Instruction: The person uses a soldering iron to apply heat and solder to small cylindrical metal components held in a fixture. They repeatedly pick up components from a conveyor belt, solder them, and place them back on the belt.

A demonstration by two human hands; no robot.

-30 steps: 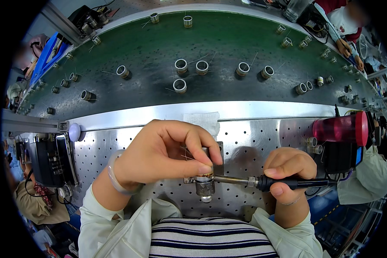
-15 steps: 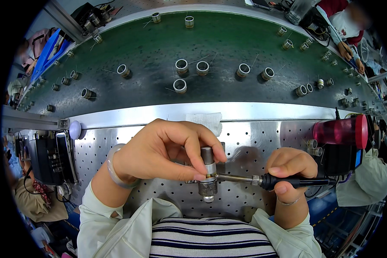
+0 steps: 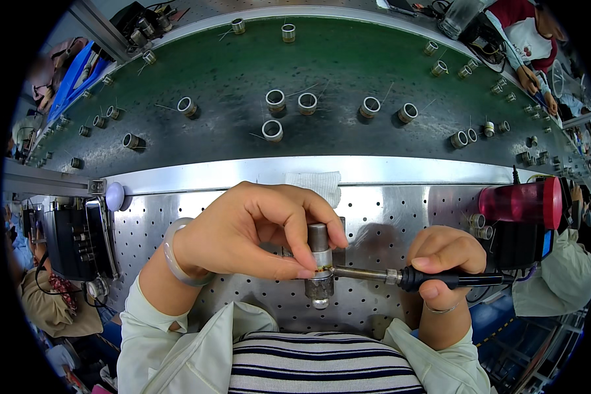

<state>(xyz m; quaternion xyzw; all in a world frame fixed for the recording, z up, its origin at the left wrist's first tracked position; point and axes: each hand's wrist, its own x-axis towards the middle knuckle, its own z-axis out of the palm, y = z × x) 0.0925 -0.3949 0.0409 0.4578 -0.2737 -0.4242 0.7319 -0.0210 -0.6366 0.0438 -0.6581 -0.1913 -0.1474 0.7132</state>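
A worker at a perforated steel counter [image 3: 407, 203] holds a small metal cylinder [image 3: 320, 262] upright in the left hand [image 3: 243, 230], thumb and fingers clenched round its middle, just above the counter and close to the body. The right hand [image 3: 443, 259] is closed in a pen-like grip on the black handle of a soldering iron [image 3: 400, 278], which lies nearly level with its metal tip touching the cylinder's side just below the left thumb.

The step in hand appears to be soldering a joint on the cylinder's side. Doing it well would seem to call for holding the part steady, keeping the tip on one spot rather than sliding it, and keeping the thumb, which sits very near the hot tip, clear of it. Whether any wire or solder lies at the contact point is too small to tell.

A pale bangle [image 3: 175, 253] circles the left wrist. Beyond the counter runs a green conveyor belt [image 3: 348, 59] carrying many short metal rings [image 3: 275, 100], spaced apart. A folded white cloth [image 3: 315, 184] sits at the counter's far edge, a red-capped canister [image 3: 522, 202] stands to the right, and a black device [image 3: 79, 240] to the left. Another person in red and white [image 3: 528, 39] works at the far side of the belt.
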